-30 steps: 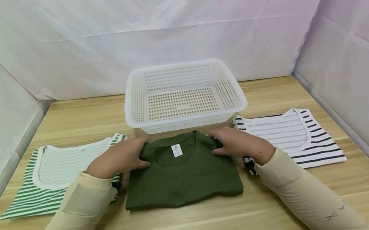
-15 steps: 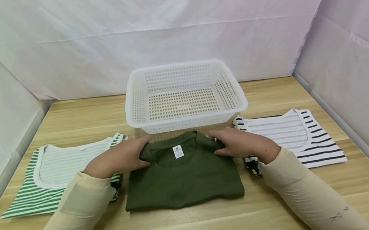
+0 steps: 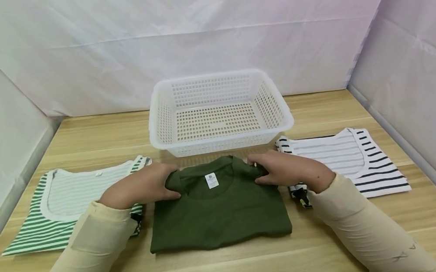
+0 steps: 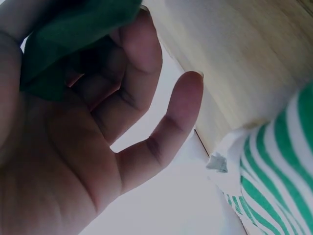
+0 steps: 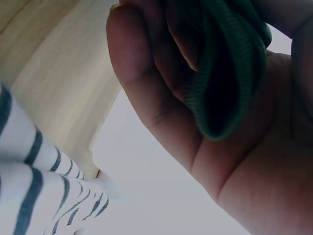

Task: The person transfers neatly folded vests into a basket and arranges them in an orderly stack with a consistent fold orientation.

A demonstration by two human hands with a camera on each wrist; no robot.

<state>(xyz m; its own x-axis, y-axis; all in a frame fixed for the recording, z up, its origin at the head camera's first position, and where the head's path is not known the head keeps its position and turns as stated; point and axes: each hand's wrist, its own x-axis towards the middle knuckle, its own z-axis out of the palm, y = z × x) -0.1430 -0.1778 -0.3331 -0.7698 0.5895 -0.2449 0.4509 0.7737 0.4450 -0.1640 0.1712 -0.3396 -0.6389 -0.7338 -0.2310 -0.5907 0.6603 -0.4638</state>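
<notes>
A folded dark green T-shirt (image 3: 218, 219) lies at the middle of the table in the head view, its neckline and white label (image 3: 212, 180) facing up. My left hand (image 3: 142, 187) grips its left shoulder edge between thumb and fingers. At the opposite shoulder my right hand (image 3: 288, 169) pinches the cloth in the same way. In the left wrist view, green fabric (image 4: 78, 49) sits between the thumb and curled fingers, with the little finger free. A folded ribbed edge of the shirt (image 5: 222, 93) shows inside the right hand in the right wrist view.
Behind the T-shirt stands a white perforated plastic basket (image 3: 226, 143). A folded green-striped shirt (image 3: 42, 234) lies left, partly under the left forearm. A folded black-striped shirt (image 3: 383, 172) lies right. White sheeting (image 3: 211, 62) bounds the wooden table (image 3: 230, 268) behind and at both sides.
</notes>
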